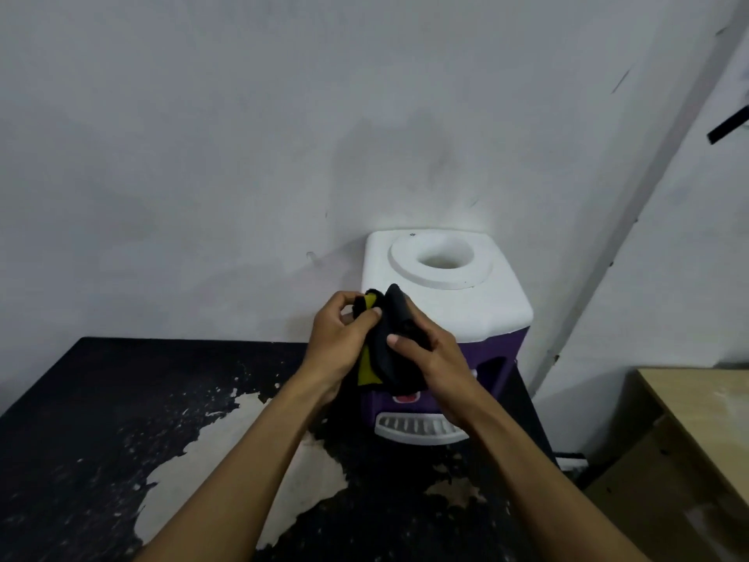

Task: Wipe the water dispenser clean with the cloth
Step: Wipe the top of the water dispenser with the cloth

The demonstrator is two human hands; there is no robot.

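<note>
Purple-white plastic water dispenser [454, 306] on peeling black table [101, 419] — front partly hidden by black-yellow cloth [391, 350], clutched in left hand [336, 342] and right hand [435, 361].

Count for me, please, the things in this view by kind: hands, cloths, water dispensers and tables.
Hands: 2, left hand, right hand
Cloths: 1, black and yellow fabric cloth, held by both
Water dispensers: 1, white-topped purple plastic water dispenser
Tables: 2, black table with peeling top, pale wooden table
Total: 6
</note>
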